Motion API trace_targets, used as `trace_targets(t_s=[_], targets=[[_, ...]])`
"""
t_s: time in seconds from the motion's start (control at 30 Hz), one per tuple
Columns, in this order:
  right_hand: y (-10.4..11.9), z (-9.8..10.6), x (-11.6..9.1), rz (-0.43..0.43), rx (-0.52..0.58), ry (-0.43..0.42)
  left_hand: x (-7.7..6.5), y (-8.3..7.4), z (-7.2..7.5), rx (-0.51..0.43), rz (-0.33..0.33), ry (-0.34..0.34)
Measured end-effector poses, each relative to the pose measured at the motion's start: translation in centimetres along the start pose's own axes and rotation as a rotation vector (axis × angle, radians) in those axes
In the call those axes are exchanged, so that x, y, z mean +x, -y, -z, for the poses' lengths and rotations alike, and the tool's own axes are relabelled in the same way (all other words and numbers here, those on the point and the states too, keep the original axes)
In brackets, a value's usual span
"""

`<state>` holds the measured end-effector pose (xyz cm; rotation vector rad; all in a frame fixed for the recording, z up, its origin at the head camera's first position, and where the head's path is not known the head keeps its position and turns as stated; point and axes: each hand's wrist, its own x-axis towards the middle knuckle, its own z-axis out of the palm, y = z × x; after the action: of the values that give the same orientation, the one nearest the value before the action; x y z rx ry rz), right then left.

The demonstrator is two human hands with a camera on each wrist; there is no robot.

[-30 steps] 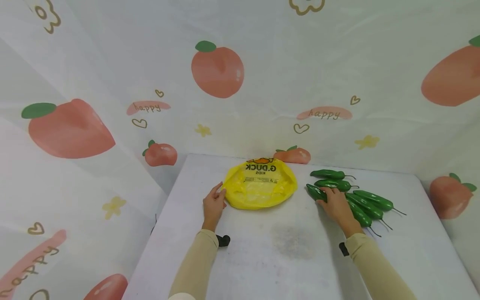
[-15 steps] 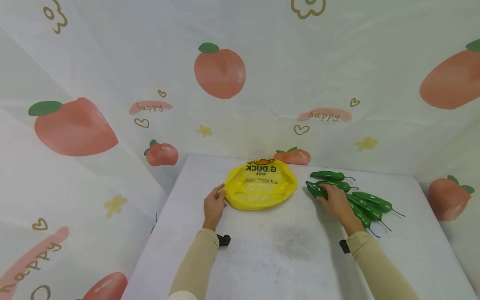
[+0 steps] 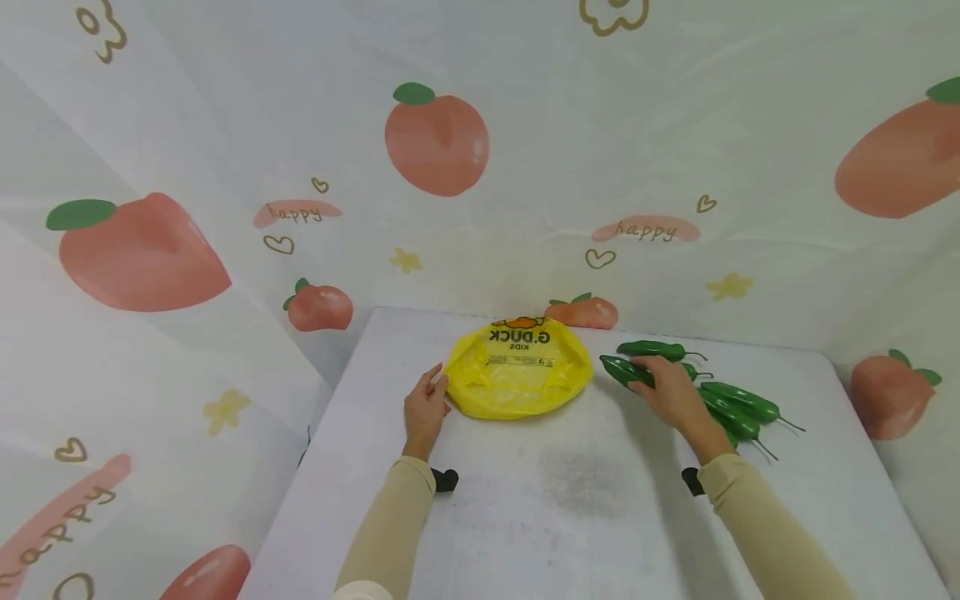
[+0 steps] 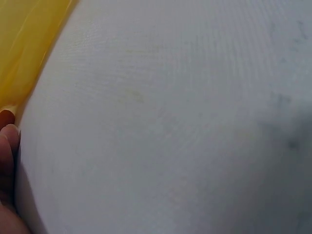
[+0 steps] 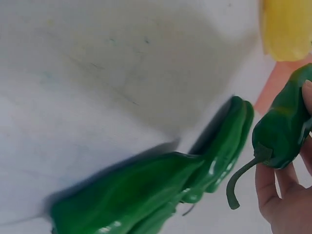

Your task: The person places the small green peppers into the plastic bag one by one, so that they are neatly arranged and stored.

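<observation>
A yellow plastic bag [image 3: 517, 387] with "G.DUCK KIDS" print lies spread on the white table, its rim rounded and open. My left hand [image 3: 426, 410] holds the bag's left edge; in the left wrist view a fingertip shows through the yellow film. My right hand [image 3: 670, 398] grips a long green chili pepper [image 5: 280, 129] with a curved stem. It is raised above the table, its tip toward the bag. Beneath and beside that hand lie several more green peppers [image 3: 742, 404], partly covered by it in the head view.
One pepper [image 3: 651, 348] lies apart behind the others, near the table's back edge. The white table [image 3: 525, 517] stands against a white cloth [image 3: 510, 225] printed with peaches, hearts and "happy". A grey stain [image 3: 581, 479] marks the table's middle.
My right hand has lifted one pepper from the group and moved it slightly left, toward the bag. My left hand stays at the bag's left edge.
</observation>
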<state>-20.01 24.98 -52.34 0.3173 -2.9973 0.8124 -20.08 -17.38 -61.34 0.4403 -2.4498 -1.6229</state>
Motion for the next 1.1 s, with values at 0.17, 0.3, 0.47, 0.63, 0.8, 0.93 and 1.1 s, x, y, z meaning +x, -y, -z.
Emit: trace_targets(t_s=[0.17, 0.3, 0.47, 0.63, 0.8, 0.93, 1.1], targets=[[0.8, 0.8, 0.4, 0.052, -0.061, -0.006, 0.0, 0.0, -0.1, 0.018, -0.005, 0.001], [1.7, 1.6, 0.8, 0.068, -0.097, -0.002, 0.0, -0.1, 0.0, 0.030, 0.013, 0.019], [2.6, 2.1, 1.6, 0.074, -0.099, 0.016, 0.1, -0.2, 0.0, 0.042, 0.017, 0.022], [3.1, 2.2, 2.3, 0.045, -0.089, 0.026, 0.2, -0.3, -0.1, 0.059, 0.008, 0.033], [3.7, 1.9, 3.2, 0.029, -0.051, 0.040, 0.2, -0.3, -0.1, 0.054, 0.009, 0.035], [4.1, 1.6, 4.1, 0.026, -0.013, 0.048, 0.2, -0.3, 0.0, 0.051, 0.019, 0.038], [4.6, 1.2, 5.0, 0.024, 0.023, 0.067, 0.2, 0.0, 0.0, 0.059, 0.015, 0.050]])
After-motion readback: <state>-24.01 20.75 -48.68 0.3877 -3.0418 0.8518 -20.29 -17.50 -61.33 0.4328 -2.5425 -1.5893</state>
